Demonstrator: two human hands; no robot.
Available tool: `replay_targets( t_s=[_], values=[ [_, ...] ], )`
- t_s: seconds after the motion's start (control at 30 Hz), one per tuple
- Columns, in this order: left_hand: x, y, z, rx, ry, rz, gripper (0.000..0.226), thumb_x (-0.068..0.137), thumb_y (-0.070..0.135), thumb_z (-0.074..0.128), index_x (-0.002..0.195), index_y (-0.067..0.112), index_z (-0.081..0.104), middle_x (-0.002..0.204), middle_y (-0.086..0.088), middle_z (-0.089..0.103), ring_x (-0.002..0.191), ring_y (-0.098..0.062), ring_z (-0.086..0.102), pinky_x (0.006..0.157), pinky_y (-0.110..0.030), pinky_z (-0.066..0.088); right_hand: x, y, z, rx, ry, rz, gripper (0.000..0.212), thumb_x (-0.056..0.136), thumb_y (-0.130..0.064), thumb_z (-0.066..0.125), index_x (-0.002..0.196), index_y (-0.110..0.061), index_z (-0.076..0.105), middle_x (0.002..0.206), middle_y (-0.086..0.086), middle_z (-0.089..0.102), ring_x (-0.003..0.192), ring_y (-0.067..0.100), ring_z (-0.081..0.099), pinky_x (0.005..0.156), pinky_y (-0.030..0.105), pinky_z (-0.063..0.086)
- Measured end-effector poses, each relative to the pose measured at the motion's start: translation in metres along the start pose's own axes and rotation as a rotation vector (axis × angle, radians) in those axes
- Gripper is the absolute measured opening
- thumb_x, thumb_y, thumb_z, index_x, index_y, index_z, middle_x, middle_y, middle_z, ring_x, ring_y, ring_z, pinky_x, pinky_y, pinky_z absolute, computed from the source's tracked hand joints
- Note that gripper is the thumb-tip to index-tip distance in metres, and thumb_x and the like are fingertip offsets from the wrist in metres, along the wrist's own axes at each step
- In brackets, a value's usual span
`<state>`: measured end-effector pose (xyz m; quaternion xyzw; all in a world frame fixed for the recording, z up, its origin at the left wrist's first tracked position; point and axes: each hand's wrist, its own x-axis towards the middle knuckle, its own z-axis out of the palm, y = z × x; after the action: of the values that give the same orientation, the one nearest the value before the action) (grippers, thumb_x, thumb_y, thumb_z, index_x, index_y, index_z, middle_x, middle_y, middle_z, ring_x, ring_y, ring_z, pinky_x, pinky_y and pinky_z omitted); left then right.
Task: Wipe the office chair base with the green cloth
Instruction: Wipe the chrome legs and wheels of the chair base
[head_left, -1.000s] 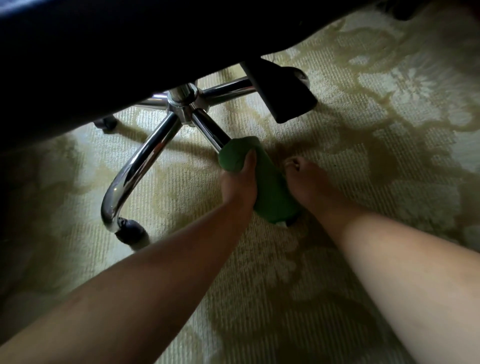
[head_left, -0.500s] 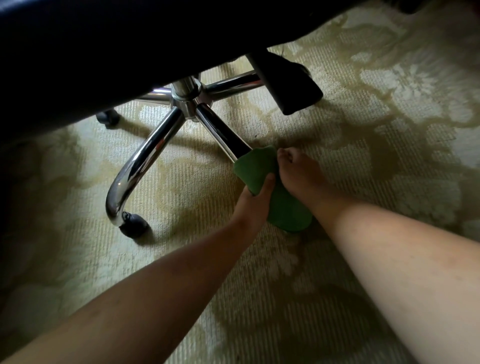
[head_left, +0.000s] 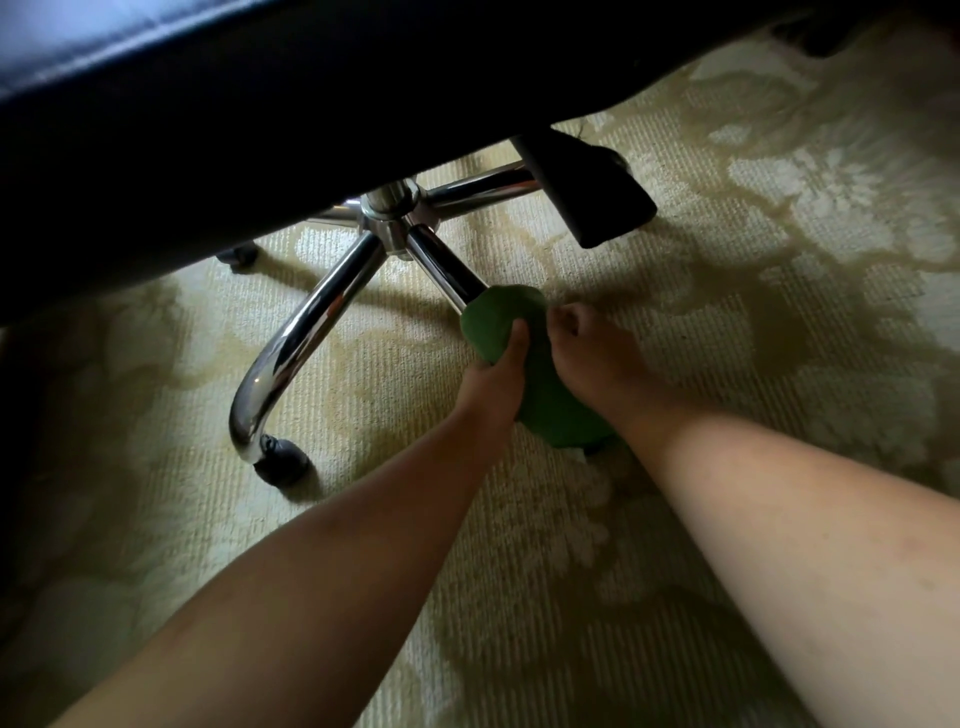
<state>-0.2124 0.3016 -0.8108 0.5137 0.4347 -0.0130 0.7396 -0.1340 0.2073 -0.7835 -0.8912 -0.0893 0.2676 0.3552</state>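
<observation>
Slipping is your main risk: your left hand clamps the green cloth around one chrome leg of the chair base, while your right hand lies curled beside the cloth, its grip unclear, so a hard pull may roll the chair on its casters.

Cloth around chair leg (under seat)

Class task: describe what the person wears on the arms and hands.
The left forearm and right forearm are bare to the frame's edge, no sleeves. The left hand and right hand wear no gloves; no watch or bracelet shows.
</observation>
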Motion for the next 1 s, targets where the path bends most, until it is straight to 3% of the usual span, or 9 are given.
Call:
replay_targets(
  t_s=[0.1, 0.2, 0.33, 0.47, 0.57, 0.73, 0.83, 0.9, 1.0],
  values=[
    [0.009, 0.017, -0.004, 0.038, 0.058, -0.002, 0.050, 0.096, 0.064, 0.061, 0.111, 0.017, 0.066, 0.114, -0.012, 0.076, 0.105, -0.031, 0.076, 0.098, -0.050, 0.061, 0.002, 0.005, -0.001, 0.007, -0.015, 0.013, 0.052, 0.107, -0.053, 0.034, 0.147, -0.023, 0.048, 0.140, 0.015, 0.056, 0.122, 0.032, 0.057, 0.088, 0.034, 0.042],
    [0.015, 0.034, -0.008, 0.076, 0.133, -0.023, 0.069, 0.097, 0.069, 0.054, 0.130, 0.009, 0.060, 0.118, -0.010, 0.071, 0.108, -0.029, 0.071, 0.102, -0.049, 0.059, 0.003, 0.008, -0.002, -0.006, -0.025, 0.010, 0.053, 0.106, -0.053, 0.038, 0.147, -0.022, 0.048, 0.142, 0.015, 0.055, 0.127, 0.033, 0.056, 0.099, 0.038, 0.046],
    [0.020, 0.053, -0.016, 0.266, 0.228, 0.039, 0.070, 0.096, 0.063, 0.061, 0.141, 0.010, 0.053, 0.118, -0.009, 0.066, 0.104, -0.027, 0.066, 0.102, -0.048, 0.058, 0.001, 0.000, -0.001, -0.048, -0.050, -0.012, 0.055, 0.103, -0.050, 0.044, 0.149, -0.018, 0.046, 0.140, 0.016, 0.056, 0.126, 0.035, 0.056, 0.106, 0.051, 0.048],
    [0.021, 0.059, -0.034, 0.412, 0.258, 0.073, 0.070, 0.089, 0.061, 0.074, 0.133, 0.009, 0.059, 0.116, -0.008, 0.070, 0.104, -0.027, 0.072, 0.095, -0.045, 0.062, -0.005, -0.019, 0.009, -0.138, -0.022, -0.121, 0.052, 0.102, -0.041, 0.051, 0.145, -0.012, 0.049, 0.134, 0.015, 0.058, 0.122, 0.034, 0.058, 0.104, 0.051, 0.049],
    [0.020, 0.067, -0.047, 0.441, 0.255, 0.110, 0.055, 0.088, 0.054, 0.078, 0.122, 0.013, 0.065, 0.113, -0.006, 0.072, 0.101, -0.024, 0.072, 0.093, -0.044, 0.063, -0.011, -0.033, 0.021, -0.189, 0.006, -0.160, 0.067, 0.094, -0.051, 0.045, 0.151, -0.016, 0.040, 0.136, 0.015, 0.056, 0.124, 0.036, 0.057, 0.102, 0.055, 0.049],
    [0.017, 0.087, -0.065, 0.168, 0.123, 0.061, 0.052, 0.085, 0.040, 0.085, 0.123, 0.007, 0.068, 0.118, -0.012, 0.077, 0.104, -0.026, 0.076, 0.096, -0.044, 0.062, -0.017, -0.052, 0.036, -0.281, 0.073, -0.263, 0.056, 0.103, -0.039, 0.046, 0.153, -0.014, 0.038, 0.149, 0.019, 0.045, 0.135, 0.040, 0.047, 0.110, 0.056, 0.041],
    [0.004, 0.102, -0.072, 0.057, -0.012, 0.001, 0.035, 0.096, 0.034, 0.075, 0.122, 0.011, 0.070, 0.114, -0.012, 0.078, 0.105, -0.023, 0.075, 0.095, -0.038, 0.060, -0.021, -0.064, 0.042, -0.294, 0.075, -0.303, 0.055, 0.106, -0.039, 0.041, 0.155, -0.016, 0.035, 0.154, 0.018, 0.041, 0.142, 0.040, 0.039, 0.114, 0.057, 0.036],
    [-0.001, 0.108, -0.081, -0.021, -0.065, -0.001, 0.029, 0.099, 0.030, 0.072, 0.123, 0.013, 0.069, 0.118, -0.013, 0.078, 0.111, -0.027, 0.074, 0.099, -0.042, 0.059, -0.026, -0.073, 0.046, -0.291, 0.087, -0.322, 0.053, 0.106, -0.039, 0.038, 0.155, -0.016, 0.036, 0.156, 0.017, 0.040, 0.144, 0.039, 0.037, 0.114, 0.057, 0.035],
    [-0.008, 0.115, -0.094, -0.051, -0.124, 0.017, 0.037, 0.098, 0.029, 0.072, 0.131, 0.014, 0.068, 0.129, -0.016, 0.074, 0.119, -0.031, 0.072, 0.100, -0.045, 0.059, -0.030, -0.086, 0.055, -0.251, 0.101, -0.349, 0.057, 0.106, -0.045, 0.028, 0.152, -0.014, 0.040, 0.154, 0.019, 0.042, 0.143, 0.040, 0.039, 0.114, 0.057, 0.035]
  ],
)
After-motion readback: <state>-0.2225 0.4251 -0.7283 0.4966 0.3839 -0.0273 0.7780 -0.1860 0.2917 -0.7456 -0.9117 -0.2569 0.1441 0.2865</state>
